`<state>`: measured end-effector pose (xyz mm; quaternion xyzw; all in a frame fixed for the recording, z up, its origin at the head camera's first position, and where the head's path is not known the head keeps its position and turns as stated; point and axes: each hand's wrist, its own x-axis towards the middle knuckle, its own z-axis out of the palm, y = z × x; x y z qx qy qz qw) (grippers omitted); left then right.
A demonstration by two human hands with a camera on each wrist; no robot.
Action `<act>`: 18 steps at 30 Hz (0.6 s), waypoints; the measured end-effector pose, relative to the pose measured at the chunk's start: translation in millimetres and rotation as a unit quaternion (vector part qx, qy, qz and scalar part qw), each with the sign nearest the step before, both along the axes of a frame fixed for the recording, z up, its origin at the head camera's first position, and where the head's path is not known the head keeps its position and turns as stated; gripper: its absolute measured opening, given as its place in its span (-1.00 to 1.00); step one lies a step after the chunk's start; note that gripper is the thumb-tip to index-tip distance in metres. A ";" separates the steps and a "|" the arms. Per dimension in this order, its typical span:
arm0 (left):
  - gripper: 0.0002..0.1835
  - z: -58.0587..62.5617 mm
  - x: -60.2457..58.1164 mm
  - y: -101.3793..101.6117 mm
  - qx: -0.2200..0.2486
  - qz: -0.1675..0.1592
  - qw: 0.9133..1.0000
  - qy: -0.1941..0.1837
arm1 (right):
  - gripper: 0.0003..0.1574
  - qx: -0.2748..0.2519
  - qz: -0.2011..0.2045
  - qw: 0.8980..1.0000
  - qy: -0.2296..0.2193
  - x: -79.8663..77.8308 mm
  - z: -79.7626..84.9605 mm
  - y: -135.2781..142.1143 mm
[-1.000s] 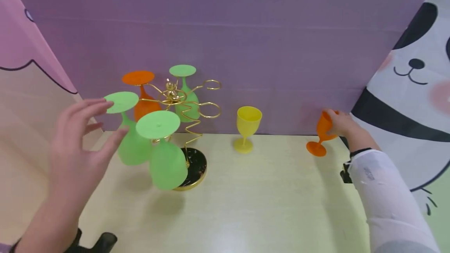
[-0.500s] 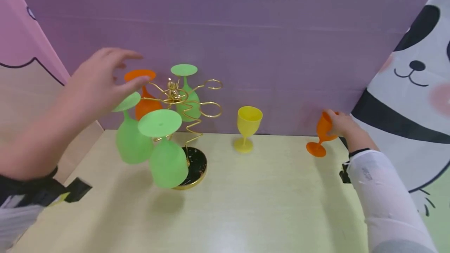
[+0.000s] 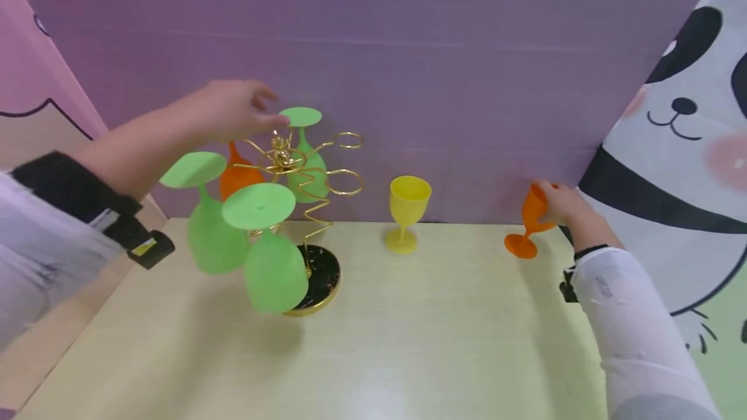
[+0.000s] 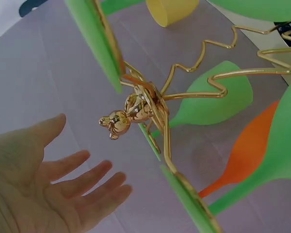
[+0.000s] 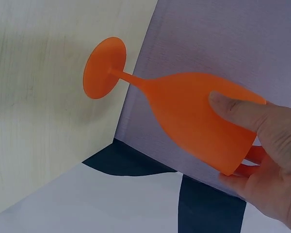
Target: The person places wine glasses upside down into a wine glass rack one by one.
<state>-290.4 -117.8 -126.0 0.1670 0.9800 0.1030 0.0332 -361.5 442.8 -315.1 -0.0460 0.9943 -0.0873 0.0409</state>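
Observation:
My right hand (image 3: 563, 203) grips an orange goblet (image 5: 199, 116) by its bowl near the rim, the thumb on one side and fingers on the other. The goblet leans to the right, its foot low at the table's back right. My left hand (image 3: 230, 109) is above a gold wire rack, fingers loosely spread with nothing in them. In the left wrist view it lies beside the rack's gold bear-shaped top (image 4: 136, 108), apart from it. Upside down on the rack hang three green goblets (image 3: 277, 277) and an orange goblet (image 3: 238, 180), whose foot my left hand hides.
A yellow goblet (image 3: 410, 203) stands upright near the back wall (image 3: 467, 96). The rack's round black base (image 3: 327, 271) rests on the pale table (image 3: 408, 342), and two of its wire rings on the right hold nothing. A panda-printed panel (image 3: 671, 180) borders the right side.
My left hand has moved up, back and right, from the left green goblet's foot to above the rack. My right hand and its orange goblet have stayed in place.

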 end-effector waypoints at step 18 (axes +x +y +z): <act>-0.56 -11.3 -13.4 14.6 -0.032 -0.001 0.990 -0.140 | -0.03 0.004 0.004 1.000 0.009 1.6 -2.7 -3.3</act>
